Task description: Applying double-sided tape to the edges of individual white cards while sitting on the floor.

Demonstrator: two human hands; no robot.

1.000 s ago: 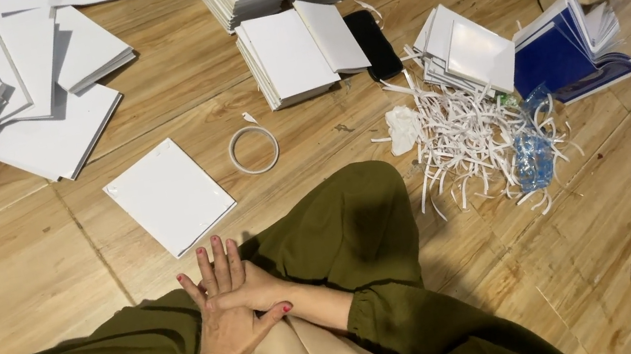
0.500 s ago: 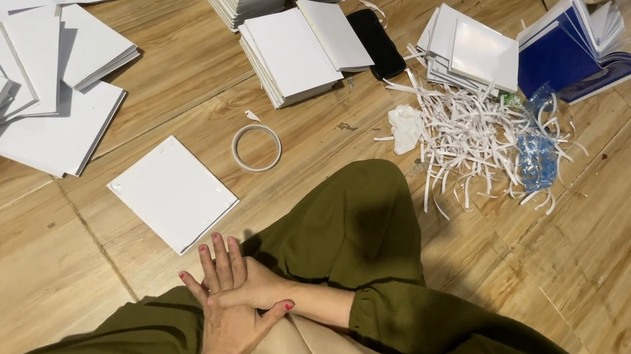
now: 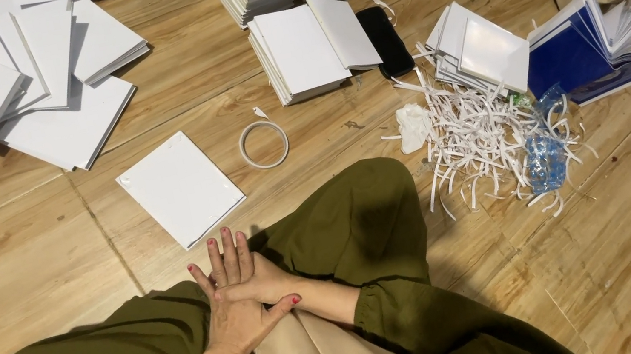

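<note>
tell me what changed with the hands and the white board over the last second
Nothing visibly changed. The left hand lies over the right hand on the lap as before, holding nothing; the white board and tape ring sit unmoved on the floor.

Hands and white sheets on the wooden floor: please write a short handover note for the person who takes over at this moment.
Left hand lies over right hand in the lap; both hold nothing.
Nearest: single white rectangular card sheet flat on the wooden plank floor, round white tape roll beside it.
Done: white booklet stacks ahead.
Left: loose white paper strips lie scattered to the right.
</note>
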